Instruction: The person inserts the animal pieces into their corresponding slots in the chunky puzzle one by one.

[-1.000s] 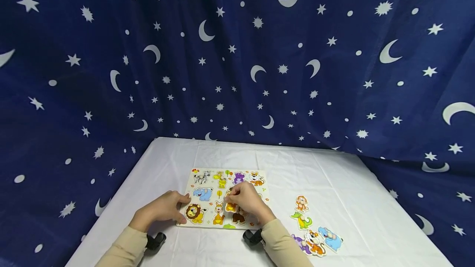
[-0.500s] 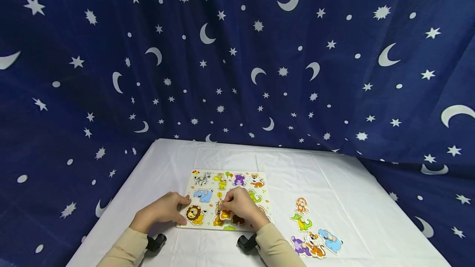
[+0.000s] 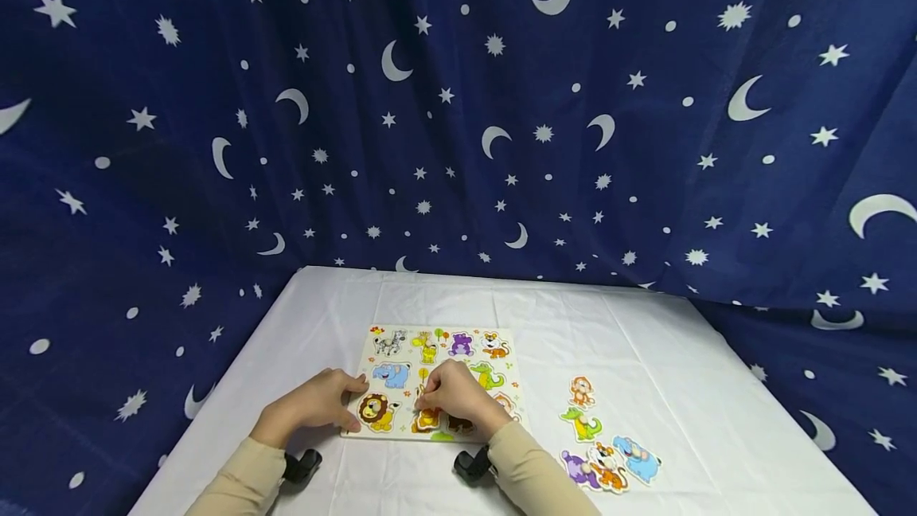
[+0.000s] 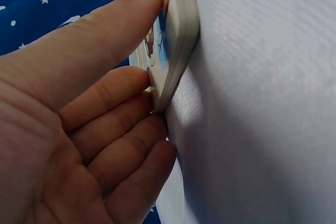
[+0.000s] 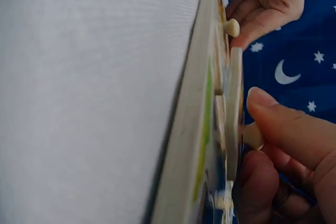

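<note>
A pale wooden peg puzzle board (image 3: 398, 433) with printed animals lies on the white-covered table. My right hand (image 3: 458, 392) pinches the knob (image 5: 253, 136) of an orange animal puzzle piece (image 3: 428, 420), over the kangaroo picture in the board's near row. In the right wrist view, the piece stands slightly proud of the board, and fingers cover much of it in the head view. My left hand (image 3: 320, 400) rests at the board's near left corner, thumb on its face and other fingers against its left edge. Beside that thumb is the lion (image 3: 376, 412).
Loose puzzle pieces lie right of the board: a monkey (image 3: 582, 392), a crocodile (image 3: 582, 425), a purple animal (image 3: 579, 470), a tiger (image 3: 609, 472) and a blue elephant (image 3: 636, 460). A dark blue curtain (image 3: 458, 102) with moons and stars hangs behind the table.
My right hand has moved left and nearer with the orange puzzle piece, from the board's middle onto the kangaroo picture. The left hand has stayed at the board's corner.
</note>
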Demonstrator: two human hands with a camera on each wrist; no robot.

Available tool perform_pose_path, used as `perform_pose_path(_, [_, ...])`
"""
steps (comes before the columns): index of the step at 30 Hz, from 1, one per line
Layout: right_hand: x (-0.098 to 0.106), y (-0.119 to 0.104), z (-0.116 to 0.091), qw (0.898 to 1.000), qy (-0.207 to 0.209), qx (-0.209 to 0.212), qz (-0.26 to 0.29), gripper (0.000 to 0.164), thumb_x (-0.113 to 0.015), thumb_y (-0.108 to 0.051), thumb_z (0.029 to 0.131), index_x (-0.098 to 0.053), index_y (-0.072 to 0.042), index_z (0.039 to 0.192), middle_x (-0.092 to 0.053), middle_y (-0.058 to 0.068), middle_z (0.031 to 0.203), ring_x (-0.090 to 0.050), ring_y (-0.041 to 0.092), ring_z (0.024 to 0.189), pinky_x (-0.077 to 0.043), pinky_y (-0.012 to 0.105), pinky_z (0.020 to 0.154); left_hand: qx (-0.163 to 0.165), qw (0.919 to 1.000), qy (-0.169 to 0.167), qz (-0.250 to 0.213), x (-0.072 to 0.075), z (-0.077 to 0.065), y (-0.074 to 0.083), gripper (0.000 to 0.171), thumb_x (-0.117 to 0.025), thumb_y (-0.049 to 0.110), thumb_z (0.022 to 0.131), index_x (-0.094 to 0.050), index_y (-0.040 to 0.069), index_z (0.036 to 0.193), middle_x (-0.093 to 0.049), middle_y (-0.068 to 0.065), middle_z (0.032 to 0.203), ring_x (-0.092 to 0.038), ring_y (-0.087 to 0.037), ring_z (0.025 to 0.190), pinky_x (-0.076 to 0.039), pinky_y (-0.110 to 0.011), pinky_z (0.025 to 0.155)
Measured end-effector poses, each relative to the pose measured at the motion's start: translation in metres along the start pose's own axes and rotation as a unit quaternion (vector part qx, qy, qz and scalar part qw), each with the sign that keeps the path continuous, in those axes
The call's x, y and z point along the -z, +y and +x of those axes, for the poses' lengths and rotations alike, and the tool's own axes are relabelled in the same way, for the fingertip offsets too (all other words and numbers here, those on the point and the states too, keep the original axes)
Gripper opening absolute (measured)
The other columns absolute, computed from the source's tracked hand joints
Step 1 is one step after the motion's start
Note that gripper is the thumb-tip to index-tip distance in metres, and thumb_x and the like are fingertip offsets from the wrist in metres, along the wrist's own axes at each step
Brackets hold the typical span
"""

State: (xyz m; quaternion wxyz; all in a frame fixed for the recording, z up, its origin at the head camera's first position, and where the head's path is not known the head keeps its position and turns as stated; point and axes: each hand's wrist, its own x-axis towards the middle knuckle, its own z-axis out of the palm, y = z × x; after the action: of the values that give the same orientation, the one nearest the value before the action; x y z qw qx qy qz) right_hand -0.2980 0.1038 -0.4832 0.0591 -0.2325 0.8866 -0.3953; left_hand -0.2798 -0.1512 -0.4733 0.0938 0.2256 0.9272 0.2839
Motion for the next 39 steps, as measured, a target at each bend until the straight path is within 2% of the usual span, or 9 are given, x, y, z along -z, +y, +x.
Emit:
perform_pose_path(7, [-0.003, 0.000, 0.005, 0.999, -0.006, 0.016, -0.042, 0.020, -0.078, -0.022, 0.063, -0.064, -0.013, 0.052, -0.055, -0.012, 0.047, -0.043, 0.001, 0.040, -0.037, 0.019, 0.037, 0.005, 1.0000, -0.002, -0.003, 0.000, 0.000, 0.001, 0.063, -0.081, 0.026, 0.055, -0.062, 0.001, 0.110, -0.054, -0.015, 0.123, -0.046, -0.033, 0.118, -0.035, -0.046, 0.098])
perform_pose_path(22, [-0.003, -0.005, 0.007, 0.998, -0.034, -0.009, -0.050, 0.020, -0.078, -0.022, 0.063, -0.064, -0.013, 0.052, -0.058, -0.005, 0.047, -0.043, 0.004, 0.036, -0.038, 0.021, 0.035, 0.010, 0.9999, -0.006, -0.004, 0.000, 0.001, 0.002, 0.064, -0.081, 0.026, 0.055, -0.062, 0.001, 0.111, -0.053, -0.016, 0.124, -0.045, -0.032, 0.118, -0.035, -0.046, 0.098])
perform_pose_path(29, [-0.002, -0.008, 0.008, 0.997, -0.035, -0.008, -0.061, 0.021, -0.079, -0.022, 0.062, -0.064, -0.013, 0.051, -0.058, -0.004, 0.046, -0.042, 0.002, 0.034, -0.036, 0.019, 0.034, 0.010, 0.9999, -0.008, -0.003, 0.000, 0.001, 0.001, 0.065, -0.081, 0.027, 0.055, -0.061, 0.001, 0.111, -0.052, -0.016, 0.125, -0.045, -0.032, 0.119, -0.035, -0.046, 0.098])
perform_pose_path(39, [-0.005, -0.013, 0.008, 0.996, -0.039, -0.031, -0.067, 0.023, -0.077, -0.021, 0.065, -0.061, -0.012, 0.052, -0.059, -0.001, 0.049, -0.044, 0.005, 0.036, -0.039, 0.021, 0.036, 0.014, 0.9999, -0.007, 0.005, 0.002, -0.001, 0.003, 0.063, -0.081, 0.027, 0.057, -0.061, 0.002, 0.112, -0.053, -0.013, 0.125, -0.045, -0.032, 0.118, -0.034, -0.047, 0.099])
